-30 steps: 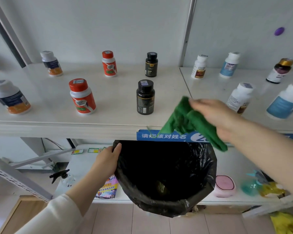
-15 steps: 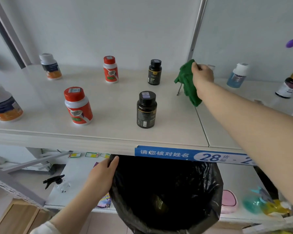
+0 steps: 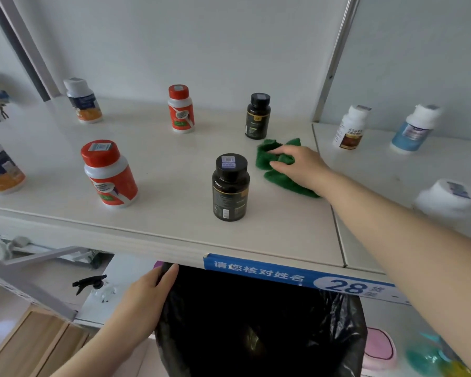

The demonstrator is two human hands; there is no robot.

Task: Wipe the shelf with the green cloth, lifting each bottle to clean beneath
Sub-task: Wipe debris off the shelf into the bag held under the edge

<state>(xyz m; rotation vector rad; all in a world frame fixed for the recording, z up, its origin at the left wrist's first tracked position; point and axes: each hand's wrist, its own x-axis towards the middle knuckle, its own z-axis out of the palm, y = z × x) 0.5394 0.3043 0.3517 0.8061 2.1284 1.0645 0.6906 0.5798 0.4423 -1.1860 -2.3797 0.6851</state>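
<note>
The right hand grips the bunched green cloth, fingers curled into it, and presses it onto the shelf. The cloth lies under this hand, just right of the near black bottle and in front of the far black bottle. The left hand, below the shelf edge and well apart from the cloth, grips the rim of a black bin bag.

green cloth: fuzzy, matt fabric
shelf: smooth, faint sheen
black bottle: glossy plastic
bin bag: crinkled glossy plastic
</note>
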